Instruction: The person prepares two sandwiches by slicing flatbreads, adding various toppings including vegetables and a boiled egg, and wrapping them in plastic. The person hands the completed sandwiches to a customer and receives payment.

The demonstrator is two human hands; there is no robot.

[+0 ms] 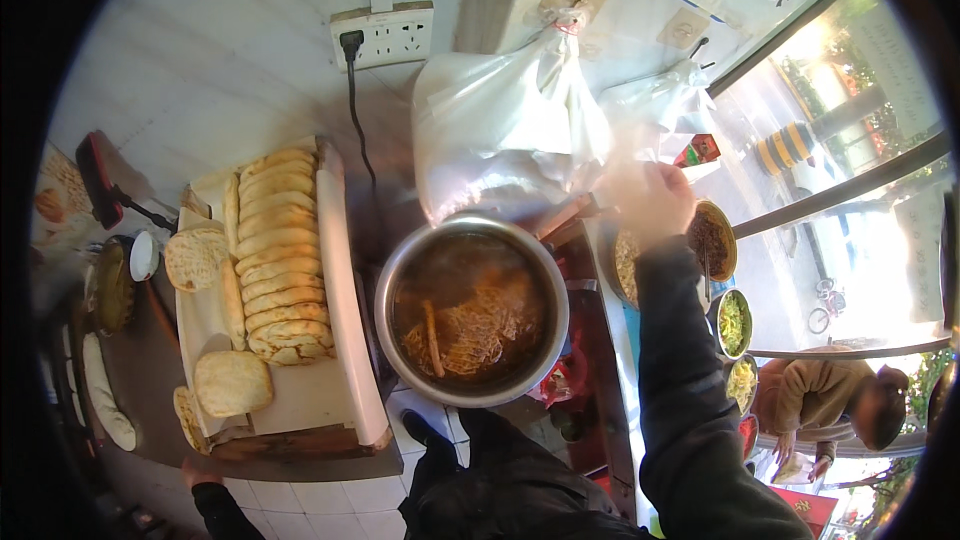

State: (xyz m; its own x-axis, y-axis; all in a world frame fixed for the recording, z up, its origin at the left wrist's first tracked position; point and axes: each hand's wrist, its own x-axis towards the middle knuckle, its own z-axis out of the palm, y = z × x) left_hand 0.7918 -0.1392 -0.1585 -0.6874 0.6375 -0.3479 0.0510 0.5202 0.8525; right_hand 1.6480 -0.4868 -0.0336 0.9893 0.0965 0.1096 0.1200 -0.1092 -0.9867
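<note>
My right hand [658, 199] is reached out at the upper right, blurred, close to the hanging white plastic bags [510, 120]. Its fingers are smeared, so I cannot tell whether it holds anything. Down at the lower left, my left hand [201, 472] is by the front edge of a brown counter [315, 467]; its fingers are mostly hidden. Between my arms stands a steel pot [382, 315] of dark broth with braised meat [480, 330] and a brown stick [432, 337] in it. Left of the pot, a tray [341, 300] holds a row of round flatbreads [281, 255].
Beyond my right forearm are bowls of dark minced food [712, 240] and shredded green vegetables [733, 322]. A power strip [394, 34] with a black cord is on the wall. Rolled dough [105, 394] lies far left. Outside the window, a person [817, 397] leans forward.
</note>
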